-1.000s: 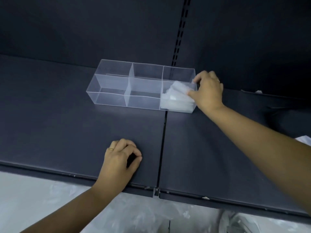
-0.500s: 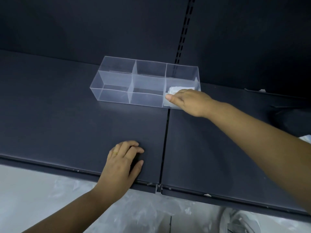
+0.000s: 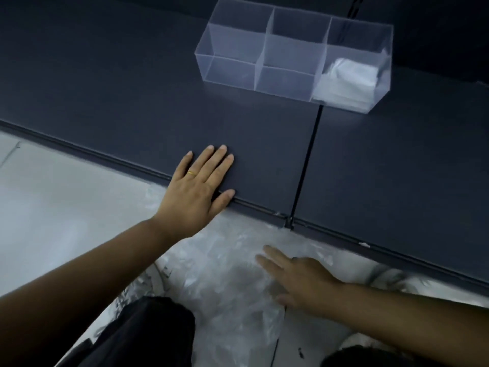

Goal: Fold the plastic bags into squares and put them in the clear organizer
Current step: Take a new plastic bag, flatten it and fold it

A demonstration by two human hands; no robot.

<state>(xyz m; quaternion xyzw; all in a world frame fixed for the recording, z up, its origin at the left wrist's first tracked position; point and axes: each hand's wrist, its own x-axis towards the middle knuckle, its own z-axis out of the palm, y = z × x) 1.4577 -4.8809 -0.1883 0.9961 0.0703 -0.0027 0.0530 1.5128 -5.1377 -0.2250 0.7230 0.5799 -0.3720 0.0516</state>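
The clear organizer (image 3: pixel 232 46) stands on the dark shelf (image 3: pixel 132 96), far from both hands. Its front right compartment holds folded white plastic bags (image 3: pixel 349 78); the other compartments look bare. My left hand (image 3: pixel 198 189) lies flat with straight fingers on the shelf's front edge. Down below the shelf, my right hand (image 3: pixel 299 279) reaches with straight fingers over a pile of loose clear plastic bags (image 3: pixel 227 274) on the floor. It holds nothing that I can see.
A seam (image 3: pixel 307 165) splits the shelf into two panels. The pale floor (image 3: pixel 53 207) lies below the shelf edge. My dark-clothed knees (image 3: pixel 148 335) are at the bottom of the view.
My right hand left the organizer, with the folded bags staying inside, and dropped to the loose bags on the floor. My left hand's fingers flattened out. The view tilted downward.
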